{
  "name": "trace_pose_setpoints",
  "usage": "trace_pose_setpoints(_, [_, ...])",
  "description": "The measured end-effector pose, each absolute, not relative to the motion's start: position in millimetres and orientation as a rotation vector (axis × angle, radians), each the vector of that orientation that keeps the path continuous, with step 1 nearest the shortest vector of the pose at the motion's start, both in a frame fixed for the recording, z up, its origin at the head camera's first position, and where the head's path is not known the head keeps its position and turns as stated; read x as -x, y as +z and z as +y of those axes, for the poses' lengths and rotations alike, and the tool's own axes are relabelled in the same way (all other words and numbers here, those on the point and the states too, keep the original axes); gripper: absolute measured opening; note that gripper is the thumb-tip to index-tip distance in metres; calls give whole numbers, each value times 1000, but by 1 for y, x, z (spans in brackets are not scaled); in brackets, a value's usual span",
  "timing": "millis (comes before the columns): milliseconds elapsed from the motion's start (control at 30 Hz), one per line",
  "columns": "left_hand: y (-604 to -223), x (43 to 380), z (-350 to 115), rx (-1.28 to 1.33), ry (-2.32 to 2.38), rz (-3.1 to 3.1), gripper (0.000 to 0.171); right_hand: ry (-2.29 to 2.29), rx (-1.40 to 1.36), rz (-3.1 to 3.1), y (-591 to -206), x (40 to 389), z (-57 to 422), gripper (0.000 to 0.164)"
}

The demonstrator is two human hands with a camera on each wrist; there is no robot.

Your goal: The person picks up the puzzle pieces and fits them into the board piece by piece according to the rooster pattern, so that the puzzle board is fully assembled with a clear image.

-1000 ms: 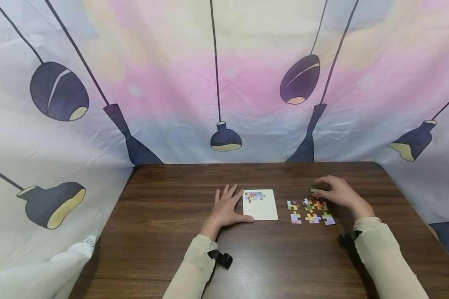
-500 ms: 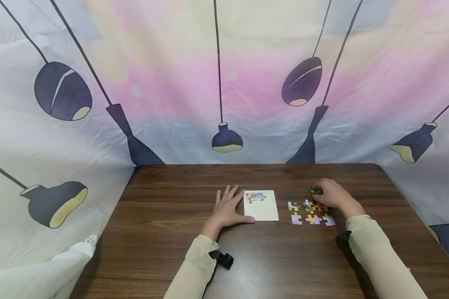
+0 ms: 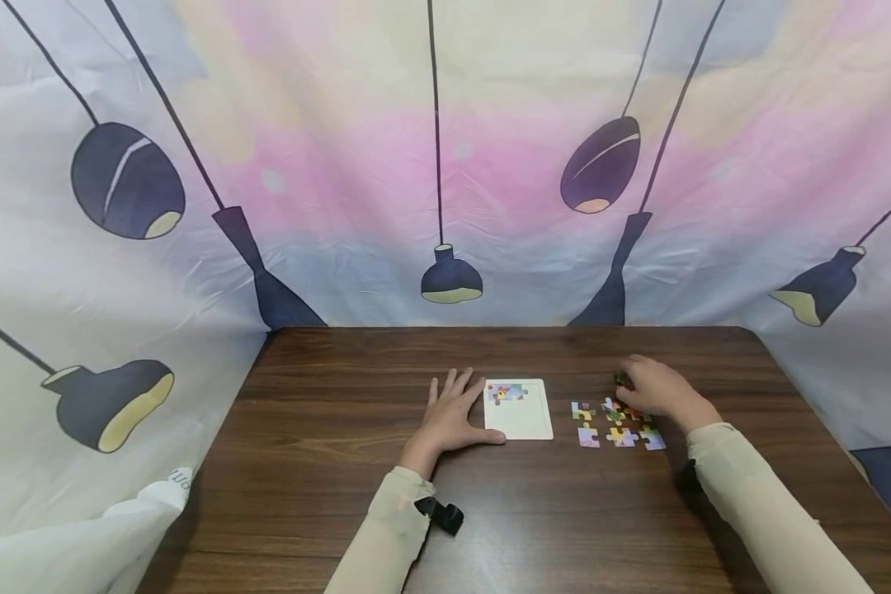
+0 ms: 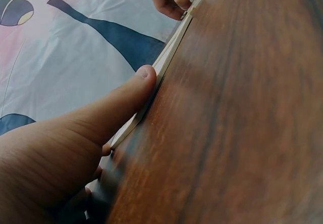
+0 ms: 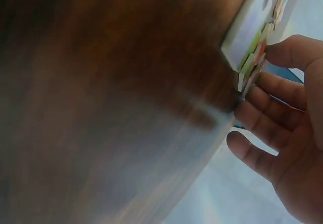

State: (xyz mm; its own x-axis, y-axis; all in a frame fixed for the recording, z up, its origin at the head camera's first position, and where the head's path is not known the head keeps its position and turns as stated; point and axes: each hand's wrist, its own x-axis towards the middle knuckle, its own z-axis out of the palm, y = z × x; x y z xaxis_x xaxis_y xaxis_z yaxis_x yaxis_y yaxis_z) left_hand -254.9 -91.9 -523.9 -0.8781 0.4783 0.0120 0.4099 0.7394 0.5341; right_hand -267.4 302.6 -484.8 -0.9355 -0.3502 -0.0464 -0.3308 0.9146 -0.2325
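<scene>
A white square puzzle board (image 3: 527,419) lies on the table, with a short strip of joined pieces (image 3: 506,392) at its upper left. My left hand (image 3: 449,419) rests along the board's left side, fingers spread; its thumb (image 4: 136,85) touches the board's near edge in the left wrist view. To the right, my right hand (image 3: 661,388) pinches a green puzzle piece (image 3: 621,379) between thumb and fingers, above the loose pieces. The fingers partly cover that piece. In the right wrist view, the right hand's thumb (image 5: 290,52) is close to the colourful pieces.
Several loose puzzle pieces (image 3: 622,436) lie in uneven rows right of the board. The brown wooden table (image 3: 327,462) ends at a hanging cloth (image 3: 341,165) printed with lamps. A white fabric bundle (image 3: 119,528) is at the left.
My right hand has drawn its fingers together around the green piece and shifted slightly left with it. The left hand and board stay in place; the head view moved slightly.
</scene>
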Motion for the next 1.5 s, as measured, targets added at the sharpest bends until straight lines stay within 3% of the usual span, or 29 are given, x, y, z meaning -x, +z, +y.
trace_pose_setpoints(133, [-524, 256, -91, -726, 819, 2804, 112, -404, 492, 2990, -485, 266, 302, 53])
trace_pose_setpoints(367, [-524, 255, -90, -724, 820, 2807, 111, -603, 543, 2990, -484, 269, 291, 38])
trace_pose_setpoints(1200, [-525, 257, -92, -717, 814, 2812, 112, -726, 884, 2934, -485, 265, 197, 26])
trace_pose_setpoints(1500, [-527, 258, -92, -723, 809, 2817, 111, -633, 864, 2974, -488, 265, 177, 16])
